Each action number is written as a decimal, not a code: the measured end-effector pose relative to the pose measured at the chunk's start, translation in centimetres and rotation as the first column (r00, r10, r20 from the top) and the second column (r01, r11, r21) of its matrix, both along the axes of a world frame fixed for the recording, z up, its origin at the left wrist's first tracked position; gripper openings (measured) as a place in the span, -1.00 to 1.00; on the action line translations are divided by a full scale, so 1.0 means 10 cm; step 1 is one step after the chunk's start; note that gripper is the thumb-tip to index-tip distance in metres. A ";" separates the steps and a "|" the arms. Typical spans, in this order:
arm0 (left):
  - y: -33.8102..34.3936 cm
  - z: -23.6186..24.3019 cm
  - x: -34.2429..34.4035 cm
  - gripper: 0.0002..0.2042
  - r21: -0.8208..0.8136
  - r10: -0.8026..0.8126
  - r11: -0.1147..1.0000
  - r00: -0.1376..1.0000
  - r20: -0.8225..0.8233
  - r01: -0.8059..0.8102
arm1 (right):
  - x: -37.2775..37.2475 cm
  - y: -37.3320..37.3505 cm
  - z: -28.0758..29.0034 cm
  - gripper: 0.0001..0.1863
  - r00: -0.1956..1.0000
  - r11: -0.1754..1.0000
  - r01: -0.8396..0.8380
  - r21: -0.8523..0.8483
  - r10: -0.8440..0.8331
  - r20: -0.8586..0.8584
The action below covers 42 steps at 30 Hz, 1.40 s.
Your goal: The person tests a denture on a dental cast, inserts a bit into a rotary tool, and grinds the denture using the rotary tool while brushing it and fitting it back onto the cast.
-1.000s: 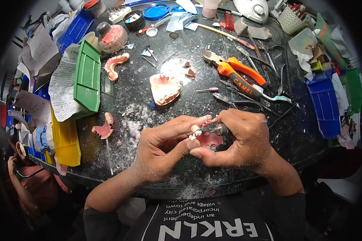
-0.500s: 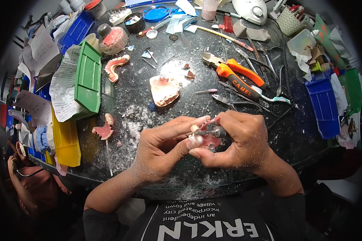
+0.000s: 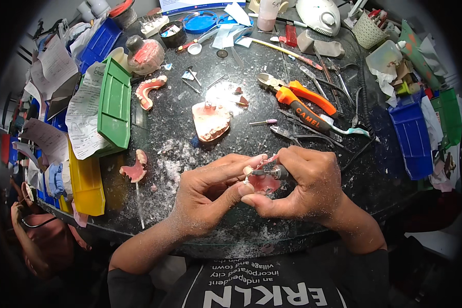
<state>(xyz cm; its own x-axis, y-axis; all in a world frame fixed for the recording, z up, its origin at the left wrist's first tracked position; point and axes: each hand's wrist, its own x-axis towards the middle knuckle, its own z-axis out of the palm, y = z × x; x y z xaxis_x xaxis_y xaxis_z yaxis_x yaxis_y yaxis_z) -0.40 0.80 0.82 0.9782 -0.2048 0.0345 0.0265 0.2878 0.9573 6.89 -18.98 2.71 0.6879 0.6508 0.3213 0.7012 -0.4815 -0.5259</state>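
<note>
A pink partial denture (image 3: 263, 185) with pale teeth is pinched between the thumb and fingers of my left hand (image 3: 203, 192). My right hand (image 3: 313, 177) grips a grey rotary handpiece (image 3: 279, 173), its tip against or very near the denture; the bit itself is hard to make out. My right thumb reaches across to the denture's lower edge, near my left thumb. White dust coats both hands. Beyond them a plaster dental model (image 3: 210, 123) with teeth lies under a bright light. Another pink denture piece (image 3: 134, 167) rests to the left, and a curved denture (image 3: 150, 91) farther back.
Orange-handled cutting pliers (image 3: 305, 105), smaller pliers (image 3: 292, 135) and a toothbrush (image 3: 351, 131) lie at the right. Green (image 3: 115, 105), yellow (image 3: 86, 179) and blue (image 3: 413, 138) bins flank the dark, dusty table (image 3: 164, 200). Another person (image 3: 49, 241) sits at far left.
The handpiece and right hand have shifted slightly against the denture, and the denture is tilted a little differently. Both hands keep their hold. The whole view has moved slightly.
</note>
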 end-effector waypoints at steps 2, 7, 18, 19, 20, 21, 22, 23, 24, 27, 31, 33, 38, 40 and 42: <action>0.00 0.00 0.00 -0.62 0.002 -0.003 1.000 1.000 -0.022 0.003 | 0.01 0.00 -0.01 -0.40 1.000 1.000 -0.006 0.008 0.006 0.010; -0.01 0.03 0.03 -0.62 0.027 -0.003 1.000 1.000 -0.013 0.004 | 0.01 0.00 -0.01 -0.39 1.000 1.000 -0.005 0.005 0.005 0.009; 0.02 0.01 0.01 -0.64 -0.005 -0.036 0.999 0.999 -0.019 0.036 | 0.01 0.02 0.02 -0.35 1.000 1.000 0.007 -0.022 -0.007 0.022; 0.02 0.02 0.01 -0.64 -0.004 -0.036 0.999 0.999 -0.014 0.036 | 0.00 0.02 0.02 -0.35 1.000 1.000 0.005 -0.027 -0.005 0.015; 0.01 0.02 0.01 -0.64 0.020 -0.022 1.000 1.000 -0.012 0.022 | 0.00 0.01 0.03 -0.35 1.000 0.999 0.003 -0.033 -0.003 0.009; 0.00 0.03 0.00 -0.62 0.043 -0.007 0.999 1.000 -0.009 0.008 | -0.01 0.01 0.03 -0.35 1.000 1.000 0.003 -0.031 -0.002 0.013; 0.00 0.03 0.00 -0.62 0.045 -0.008 0.999 1.000 -0.004 0.008 | -0.01 0.01 0.02 -0.35 1.000 1.000 0.004 -0.021 -0.003 0.019; 0.00 0.04 0.00 -0.64 0.003 -0.021 1.000 0.999 -0.030 0.022 | -0.01 0.01 0.01 -0.35 1.000 1.000 0.005 -0.012 -0.004 0.024; 0.00 0.04 -0.01 -0.64 -0.039 -0.037 0.999 0.998 -0.056 0.035 | -0.02 0.02 0.00 -0.35 1.000 1.000 0.006 -0.010 -0.005 0.029; 0.00 0.04 -0.01 -0.64 -0.022 -0.029 0.999 0.999 -0.043 0.028 | -0.03 0.03 0.00 -0.41 1.000 1.000 0.004 0.025 -0.004 0.015; -0.02 0.05 0.00 -0.63 0.034 0.017 0.999 1.000 -0.018 -0.017 | -0.01 0.02 0.02 -0.40 1.000 1.000 0.000 0.024 -0.001 0.021; 0.00 0.05 0.00 -0.63 0.025 0.011 1.000 1.000 -0.001 -0.011 | -0.01 0.03 0.04 -0.40 1.000 1.000 -0.004 0.027 0.004 0.020; 0.02 0.06 0.00 -0.63 -0.017 -0.033 0.999 0.999 -0.040 0.032 | -0.01 0.02 0.10 -0.40 1.000 0.999 0.024 -0.026 -0.024 0.010; 0.02 0.07 -0.01 -0.64 -0.014 -0.029 1.000 0.999 -0.040 0.028 | -0.02 0.01 0.09 -0.41 0.999 0.999 0.031 -0.026 -0.030 0.037; 0.01 0.11 -0.02 -0.64 0.000 -0.035 0.999 0.997 -0.071 0.035 | -0.03 0.01 0.08 -0.41 0.999 0.999 0.035 -0.038 -0.034 0.015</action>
<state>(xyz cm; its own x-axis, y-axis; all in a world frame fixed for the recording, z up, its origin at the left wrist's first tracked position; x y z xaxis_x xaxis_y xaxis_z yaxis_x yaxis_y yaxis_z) -0.58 0.87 1.88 0.9705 -0.2386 -0.0352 0.1044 0.2841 0.9531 6.58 -18.88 3.53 0.7053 0.6389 0.3071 0.6915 -0.5248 -0.4964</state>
